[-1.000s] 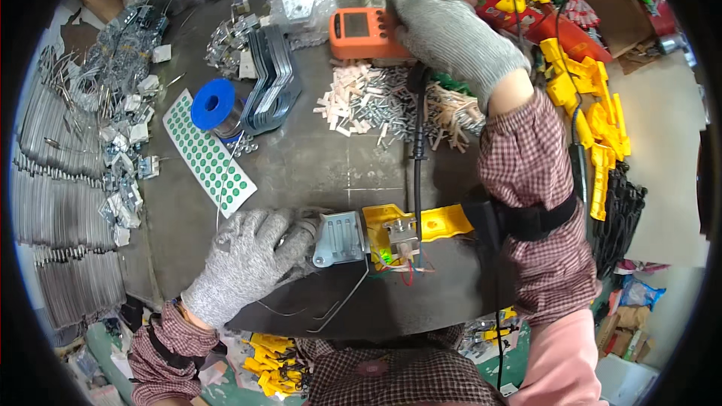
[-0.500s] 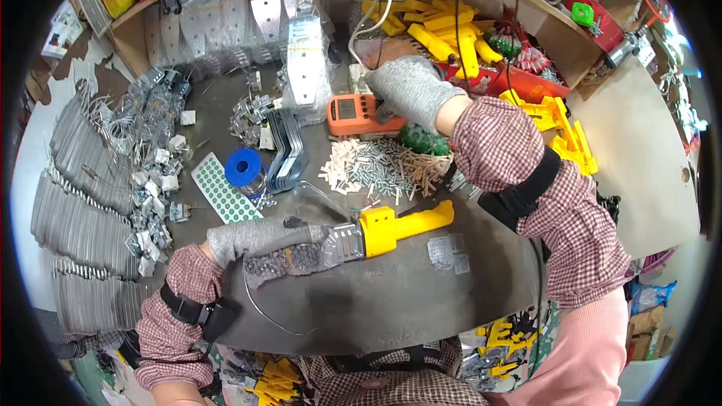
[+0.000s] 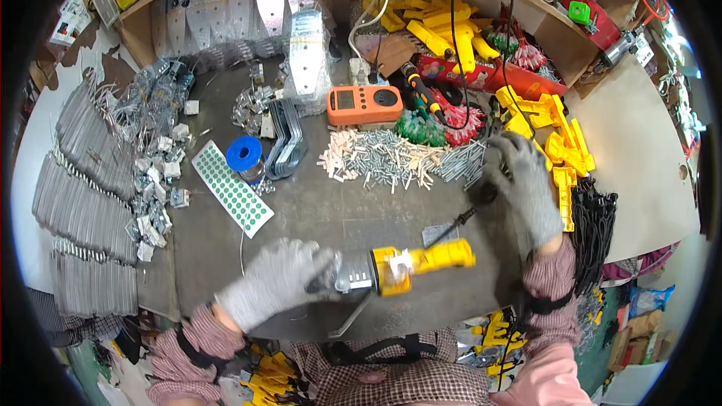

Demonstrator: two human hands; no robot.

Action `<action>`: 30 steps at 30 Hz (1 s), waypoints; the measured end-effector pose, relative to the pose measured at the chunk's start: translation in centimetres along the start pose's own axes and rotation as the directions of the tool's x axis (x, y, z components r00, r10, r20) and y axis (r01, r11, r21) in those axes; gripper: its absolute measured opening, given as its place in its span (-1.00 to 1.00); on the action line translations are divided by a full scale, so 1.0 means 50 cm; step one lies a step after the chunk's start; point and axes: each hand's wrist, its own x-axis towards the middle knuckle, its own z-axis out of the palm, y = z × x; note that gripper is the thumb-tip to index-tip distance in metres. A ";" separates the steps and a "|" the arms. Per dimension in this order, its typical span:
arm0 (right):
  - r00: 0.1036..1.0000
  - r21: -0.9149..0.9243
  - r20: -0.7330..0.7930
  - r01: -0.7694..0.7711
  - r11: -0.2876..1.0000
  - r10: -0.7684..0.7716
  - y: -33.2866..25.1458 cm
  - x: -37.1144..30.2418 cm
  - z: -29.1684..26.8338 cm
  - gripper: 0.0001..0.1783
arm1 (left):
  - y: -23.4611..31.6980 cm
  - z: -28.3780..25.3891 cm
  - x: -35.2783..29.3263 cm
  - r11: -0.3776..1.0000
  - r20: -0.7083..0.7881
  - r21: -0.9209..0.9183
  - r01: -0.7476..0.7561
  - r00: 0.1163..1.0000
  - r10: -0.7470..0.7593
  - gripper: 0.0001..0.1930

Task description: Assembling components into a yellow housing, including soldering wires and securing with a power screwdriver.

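Note:
My left hand [image 3: 274,280], in a grey glove, is closed round the metal end of a yellow-handled tool [image 3: 395,271] at the near middle of the table. The tool's pale metal plate shows between my fingers and the yellow handle, which points right. A thin bent metal strip [image 3: 352,317] sticks out below it. My gloved right hand [image 3: 523,188] is closed on a dark power cord [image 3: 463,217], whose ribbed black end points down-left towards the yellow handle. A small clear packet [image 3: 440,234] lies just behind the handle.
Behind lie loose screws and pale plugs [image 3: 376,158], an orange meter [image 3: 365,105] and a screwdriver [image 3: 423,92]. Left are a blue solder spool [image 3: 244,154], a green-dotted sheet [image 3: 232,189] and stacked metal plates [image 3: 83,214]. Yellow shells [image 3: 560,131] and black cords [image 3: 593,229] lie right.
My right hand has left the orange meter, moved right and nearer, and now holds the power cord. My left hand has brought the yellow-handled tool nearer to me and slightly right.

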 end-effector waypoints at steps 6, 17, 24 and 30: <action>0.941 0.417 0.103 0.254 0.873 -0.323 -0.137 -0.104 0.009 -0.57 | -0.114 -0.007 0.060 0.542 0.127 -0.839 0.045 0.985 0.115 -0.47; 0.978 0.437 -0.022 0.198 0.878 -0.209 -0.097 -0.195 0.053 -0.66 | 0.059 0.015 -0.027 0.975 -0.262 -0.134 0.174 0.943 -0.205 -0.16; 0.991 0.410 0.103 0.031 0.911 -0.080 -0.061 -0.162 0.104 -0.78 | 0.098 -0.016 0.109 0.879 -0.236 -0.455 -0.145 0.971 0.038 -0.37; 0.999 0.457 0.012 -0.051 0.888 0.051 -0.046 -0.186 0.101 -0.81 | 0.089 -0.011 0.133 0.856 -0.053 -0.502 -0.122 0.992 0.111 -0.47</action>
